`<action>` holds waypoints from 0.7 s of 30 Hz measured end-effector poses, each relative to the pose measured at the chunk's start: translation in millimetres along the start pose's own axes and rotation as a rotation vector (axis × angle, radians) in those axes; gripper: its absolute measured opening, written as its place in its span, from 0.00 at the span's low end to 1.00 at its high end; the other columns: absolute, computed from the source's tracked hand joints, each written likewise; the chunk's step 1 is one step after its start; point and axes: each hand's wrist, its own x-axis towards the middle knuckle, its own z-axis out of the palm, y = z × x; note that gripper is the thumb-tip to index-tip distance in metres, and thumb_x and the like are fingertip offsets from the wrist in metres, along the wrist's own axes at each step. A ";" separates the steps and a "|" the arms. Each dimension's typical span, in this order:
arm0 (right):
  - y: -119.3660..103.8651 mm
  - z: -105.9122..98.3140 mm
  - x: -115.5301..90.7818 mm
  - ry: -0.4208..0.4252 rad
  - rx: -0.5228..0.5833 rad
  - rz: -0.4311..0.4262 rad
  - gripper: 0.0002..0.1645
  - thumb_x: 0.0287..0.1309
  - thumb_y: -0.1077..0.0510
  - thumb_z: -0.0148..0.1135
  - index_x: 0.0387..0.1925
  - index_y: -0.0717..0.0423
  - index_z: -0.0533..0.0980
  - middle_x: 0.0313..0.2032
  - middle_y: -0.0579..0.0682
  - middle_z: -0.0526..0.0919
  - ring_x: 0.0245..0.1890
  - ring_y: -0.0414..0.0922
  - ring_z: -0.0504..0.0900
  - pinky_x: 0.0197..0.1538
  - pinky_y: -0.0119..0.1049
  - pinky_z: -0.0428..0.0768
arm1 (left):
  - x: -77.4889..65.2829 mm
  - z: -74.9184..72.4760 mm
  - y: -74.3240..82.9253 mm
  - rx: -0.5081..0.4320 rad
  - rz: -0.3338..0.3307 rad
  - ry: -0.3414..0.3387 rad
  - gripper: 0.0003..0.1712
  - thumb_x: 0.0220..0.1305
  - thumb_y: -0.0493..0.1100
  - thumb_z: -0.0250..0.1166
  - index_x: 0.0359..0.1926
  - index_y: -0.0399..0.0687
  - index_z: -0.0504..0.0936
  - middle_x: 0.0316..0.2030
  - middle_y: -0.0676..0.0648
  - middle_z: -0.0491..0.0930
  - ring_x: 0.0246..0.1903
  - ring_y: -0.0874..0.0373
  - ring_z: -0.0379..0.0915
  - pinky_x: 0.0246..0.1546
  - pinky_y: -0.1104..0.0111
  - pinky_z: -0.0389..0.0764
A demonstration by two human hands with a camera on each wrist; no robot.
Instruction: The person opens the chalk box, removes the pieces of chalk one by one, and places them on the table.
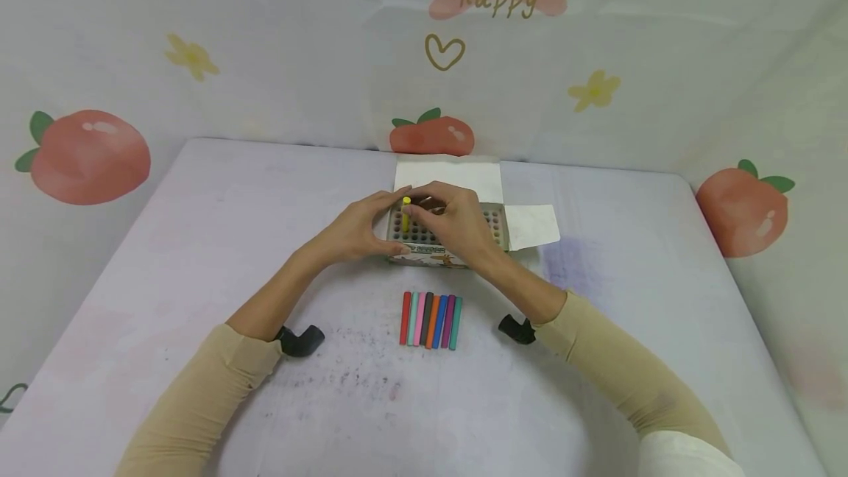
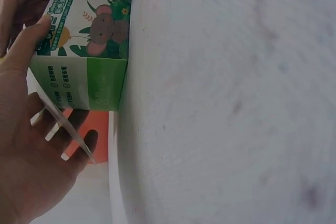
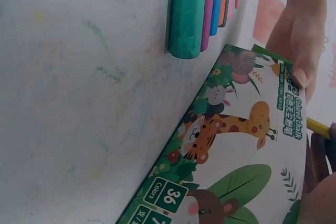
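A cardboard chalk box [image 1: 433, 260], printed with animals and "Colored Chalk", stands with its top lid folded back and a tray of round holes showing. My right hand [image 1: 461, 221] pinches an upright yellow chalk stick [image 1: 406, 221] over the left part of the tray; the stick's lower end seems to be at a hole. At the box's left end my left hand [image 1: 354, 230] grips it, thumb on the front edge and fingers toward the back. In the left wrist view, those fingers [image 2: 79, 153] lie behind a white side flap [image 2: 65, 124].
Nearer me on the white table [image 1: 318, 418] lies a row of several chalk sticks [image 1: 430, 320] in red, mint, pink, dark, orange, blue, purple and green. A white flap [image 1: 532, 226] sticks out at the box's right. Behind the table hangs a printed cloth [image 1: 298, 43].
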 end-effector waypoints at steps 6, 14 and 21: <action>-4.3 -0.9 -0.2 0.067 0.029 -0.118 0.14 0.58 0.63 0.70 0.46 0.63 0.84 0.39 0.50 0.87 0.37 0.40 0.85 0.42 0.31 0.82 | -0.4 0.3 0.5 0.007 -0.011 0.004 0.57 0.51 0.52 0.79 0.77 0.52 0.57 0.63 0.44 0.71 0.52 0.51 0.68 0.55 0.54 0.70; -12.4 -14.6 -8.1 0.091 0.065 -0.128 0.13 0.58 0.64 0.70 0.46 0.63 0.84 0.40 0.52 0.86 0.37 0.43 0.86 0.42 0.34 0.83 | 1.5 -0.4 0.4 0.003 -0.011 -0.005 0.58 0.51 0.53 0.78 0.78 0.54 0.55 0.64 0.44 0.70 0.54 0.51 0.67 0.57 0.52 0.69; -12.6 -24.5 -18.5 0.083 0.139 -0.027 0.12 0.60 0.63 0.69 0.45 0.62 0.84 0.40 0.53 0.86 0.33 0.46 0.86 0.40 0.35 0.83 | 0.6 -0.8 1.8 -0.004 -0.027 -0.004 0.59 0.51 0.52 0.79 0.78 0.55 0.55 0.63 0.44 0.70 0.52 0.51 0.68 0.55 0.53 0.69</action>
